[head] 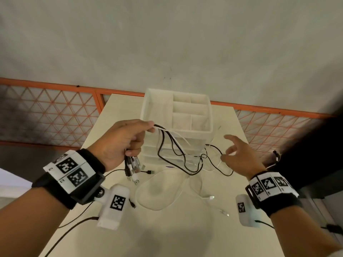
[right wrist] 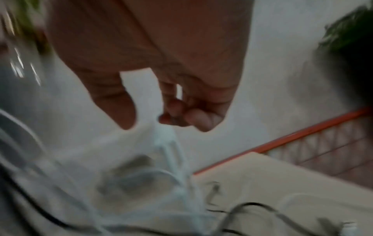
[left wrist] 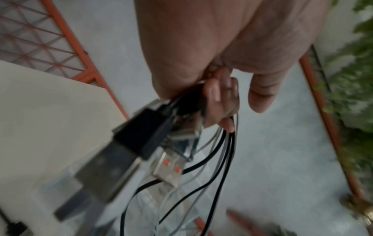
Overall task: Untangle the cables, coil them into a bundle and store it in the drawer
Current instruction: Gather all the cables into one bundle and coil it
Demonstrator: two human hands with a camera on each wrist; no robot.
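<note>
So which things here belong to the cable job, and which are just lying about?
Job:
- cables, gathered by their plugs in the left hand
- right hand, open near the loops
- drawer unit

Lying about:
- table
- orange grille
- plants

surface: cream table (head: pixel 118 115), its far edge by an orange lattice railing (head: pixel 55 115)
far centre: translucent drawer organiser (head: pixel 208 115) stands on it
middle and near: loose white cables (head: pixel 148 199) and black cables (head: pixel 225 173) lie tangled on the top
left middle: black USB plug (head: pixel 150 172)
</note>
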